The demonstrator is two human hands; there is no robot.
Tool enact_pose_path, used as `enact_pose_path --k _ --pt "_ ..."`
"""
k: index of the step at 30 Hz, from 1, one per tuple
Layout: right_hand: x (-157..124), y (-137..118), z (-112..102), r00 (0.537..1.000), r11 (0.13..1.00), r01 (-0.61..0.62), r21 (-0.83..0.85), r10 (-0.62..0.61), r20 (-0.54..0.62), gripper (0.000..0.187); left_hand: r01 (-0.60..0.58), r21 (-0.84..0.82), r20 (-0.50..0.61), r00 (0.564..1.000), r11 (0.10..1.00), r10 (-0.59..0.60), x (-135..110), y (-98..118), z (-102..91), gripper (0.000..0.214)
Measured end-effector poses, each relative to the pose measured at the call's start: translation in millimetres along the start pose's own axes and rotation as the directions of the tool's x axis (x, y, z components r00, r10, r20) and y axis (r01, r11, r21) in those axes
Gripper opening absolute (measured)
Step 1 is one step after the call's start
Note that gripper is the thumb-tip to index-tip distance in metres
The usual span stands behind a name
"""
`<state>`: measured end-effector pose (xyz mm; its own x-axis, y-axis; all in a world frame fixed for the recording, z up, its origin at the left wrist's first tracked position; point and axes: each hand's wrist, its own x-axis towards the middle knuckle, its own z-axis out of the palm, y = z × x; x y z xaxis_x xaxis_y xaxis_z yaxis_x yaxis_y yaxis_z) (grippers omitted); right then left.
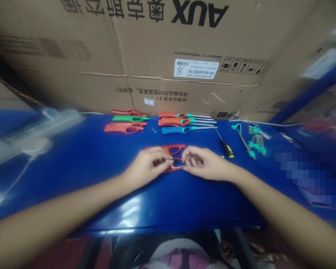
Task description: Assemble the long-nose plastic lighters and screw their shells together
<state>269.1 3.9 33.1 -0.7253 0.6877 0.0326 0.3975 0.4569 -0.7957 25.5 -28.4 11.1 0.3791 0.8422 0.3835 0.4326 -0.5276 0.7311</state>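
My left hand (pixel 149 164) is closed in a pinch above an orange-red lighter shell, with something small and dark at its fingertips that I cannot make out. Facing it, my right hand (pixel 204 163) has thumb and fingers drawn together at the end of a thin pale wire (pixel 177 166). This wire bends near the left fingertips. One orange-red shell half (pixel 175 149) lies behind the fingers; another red shell part (pixel 169 169) lies beneath them, mostly covered by the hands.
Behind the hands lie several lighter shells (pixel 123 128) and several long-nosed lighters (pixel 175 130). A yellow-black screwdriver (pixel 227 148) and several teal-ended lighter inner parts (pixel 257 147) are on the right. A large cardboard box (pixel 100 74) walls off the back of the blue table (pixel 123 209).
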Motion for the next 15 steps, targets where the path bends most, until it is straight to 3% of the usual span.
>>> enact_pose_path --k 5,10,15 --pt "0.1 4.1 -0.3 0.990 0.971 0.122 -0.206 -0.133 -0.042 0.008 -0.009 0.013 0.008 1.000 1.000 0.009 -0.1 -1.6 0.0 0.016" --pt "0.0 4.8 -1.0 0.989 0.960 0.127 -0.250 -0.141 -0.038 0.014 -0.024 0.037 0.028 0.999 0.999 0.023 0.0 -4.3 -0.2 0.016" --pt "0.4 3.6 -1.1 0.987 0.954 0.155 -0.258 -0.161 0.001 0.009 -0.017 0.061 0.048 0.999 0.998 0.014 0.7 -4.4 -1.0 0.017"
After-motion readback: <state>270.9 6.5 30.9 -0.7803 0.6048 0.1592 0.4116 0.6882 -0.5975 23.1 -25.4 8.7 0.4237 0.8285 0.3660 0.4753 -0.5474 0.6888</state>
